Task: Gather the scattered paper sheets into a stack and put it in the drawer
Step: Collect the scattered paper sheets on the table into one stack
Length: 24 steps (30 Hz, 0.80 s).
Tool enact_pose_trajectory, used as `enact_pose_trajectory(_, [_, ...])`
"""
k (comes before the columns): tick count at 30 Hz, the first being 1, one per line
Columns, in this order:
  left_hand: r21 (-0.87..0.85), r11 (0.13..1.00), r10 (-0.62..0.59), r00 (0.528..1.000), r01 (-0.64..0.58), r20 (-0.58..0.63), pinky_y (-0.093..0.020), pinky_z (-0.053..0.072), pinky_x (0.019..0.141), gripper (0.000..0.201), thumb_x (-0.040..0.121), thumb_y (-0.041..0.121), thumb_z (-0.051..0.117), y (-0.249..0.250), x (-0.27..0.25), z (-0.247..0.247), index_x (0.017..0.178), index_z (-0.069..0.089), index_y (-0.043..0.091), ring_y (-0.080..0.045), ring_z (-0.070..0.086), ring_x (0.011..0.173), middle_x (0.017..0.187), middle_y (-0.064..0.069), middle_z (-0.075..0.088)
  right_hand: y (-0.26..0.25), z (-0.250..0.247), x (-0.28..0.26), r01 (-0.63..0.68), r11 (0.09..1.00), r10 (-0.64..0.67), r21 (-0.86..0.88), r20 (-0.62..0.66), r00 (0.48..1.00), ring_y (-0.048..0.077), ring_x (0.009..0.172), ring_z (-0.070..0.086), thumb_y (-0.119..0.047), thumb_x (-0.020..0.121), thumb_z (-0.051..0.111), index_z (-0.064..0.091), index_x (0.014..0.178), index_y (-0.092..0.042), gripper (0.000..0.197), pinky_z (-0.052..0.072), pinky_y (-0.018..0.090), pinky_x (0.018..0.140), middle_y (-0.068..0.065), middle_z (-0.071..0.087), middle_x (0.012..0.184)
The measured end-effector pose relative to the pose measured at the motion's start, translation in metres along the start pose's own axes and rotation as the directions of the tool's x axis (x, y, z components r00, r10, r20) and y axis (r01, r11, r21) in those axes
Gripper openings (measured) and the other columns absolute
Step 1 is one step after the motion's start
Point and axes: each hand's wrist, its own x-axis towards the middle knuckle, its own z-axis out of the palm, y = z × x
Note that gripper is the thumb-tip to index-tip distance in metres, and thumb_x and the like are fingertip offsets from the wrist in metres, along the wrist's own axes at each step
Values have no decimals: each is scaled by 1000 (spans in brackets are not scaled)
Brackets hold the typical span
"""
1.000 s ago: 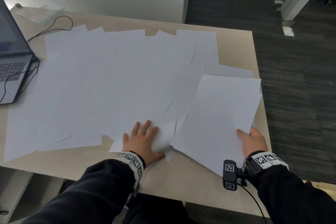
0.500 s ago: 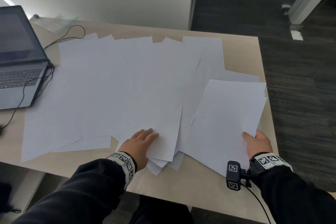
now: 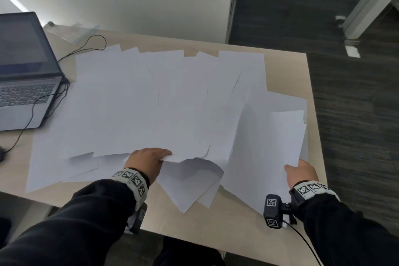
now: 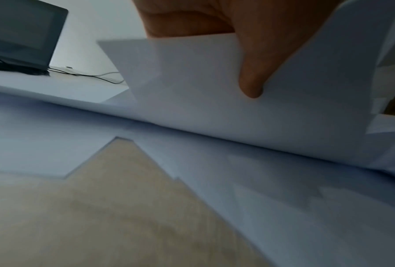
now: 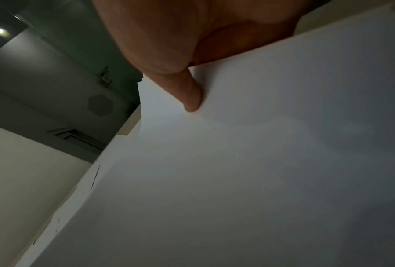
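Note:
Several white paper sheets lie overlapped across the beige desk. My left hand pinches the near edge of a sheet near the middle and lifts it off the ones below; the left wrist view shows my thumb under that raised sheet. My right hand grips a gathered stack of sheets at its near right corner, tilted up off the desk. In the right wrist view a finger presses against the underside of this stack. No drawer is in view.
An open laptop with black cables sits at the desk's left side. A clear plastic sleeve lies at the back left. The desk's right edge drops to dark carpet. A white wall stands behind.
My left hand went from lying flat on the sheets to pinching a sheet's near edge and lifting it. My right hand raised its stack more upright. The head view shifted left.

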Motion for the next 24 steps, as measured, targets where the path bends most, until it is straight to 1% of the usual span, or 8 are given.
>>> enact_pose_trajectory(3, [-64,997,-53,994,47,-96,-36,44,97,33,93,14,51,-5,7,-19,116,67,31,-20,63,107,115,9,70,-3,2,4,-22,999,22,-36,-2,1000,35,81,60,-9,89,52,59,92,-6,8,49,35,74,13,62,87])
enact_pose_trajectory(6, [-76,996,-63,981,50,-185,-36,46,89,27,94,12,51,-6,14,-38,109,68,28,-22,65,95,102,6,71,-6,3,8,-28,996,29,-80,4,1000,36,77,59,-5,87,50,56,83,-4,7,45,33,69,14,59,80])
enact_pose_trajectory(10, [-135,988,-109,958,75,-267,-37,47,85,22,95,14,51,-9,19,-57,105,68,24,-24,63,89,92,6,68,-5,2,12,-32,991,31,-127,-4,999,35,78,56,-2,88,48,50,73,-7,16,41,33,68,14,55,76])
enact_pose_trajectory(13, [-213,972,-158,941,95,-301,-34,46,77,18,96,20,51,-15,19,-69,100,67,27,-24,60,85,83,10,60,-7,0,15,-29,986,28,-162,-8,1000,34,78,55,-2,89,47,53,81,-2,11,40,33,69,14,53,76])
enact_pose_trajectory(17, [-242,966,-175,914,89,-366,-31,38,67,17,96,19,50,-17,19,-93,95,66,26,-24,57,77,78,7,59,-20,-4,13,-2,984,0,-176,-9,1000,36,79,56,-2,90,47,56,88,-2,10,40,33,69,18,58,86])
enact_pose_trajectory(19, [-255,963,-187,898,87,-399,-31,38,67,16,97,21,49,-15,19,-107,93,64,26,-25,57,76,77,6,58,-28,-6,11,12,987,-14,-160,-11,1000,36,79,57,-1,89,47,56,85,-3,10,41,33,68,18,58,86])
enact_pose_trajectory(21, [-285,956,-195,883,74,-426,-33,42,70,16,97,23,48,-11,20,-121,93,64,24,-26,56,77,78,4,59,-37,-7,7,37,988,-40,-147,-21,999,36,79,56,-1,89,46,54,81,-5,12,40,33,69,18,58,87])
enact_pose_trajectory(24, [-348,936,-223,859,57,-461,-35,44,73,18,98,25,47,-5,20,-142,94,64,22,-28,55,80,80,1,60,-50,-9,3,53,989,-56,-137,-24,998,36,80,56,-1,89,45,56,87,-4,11,41,33,70,17,58,87])
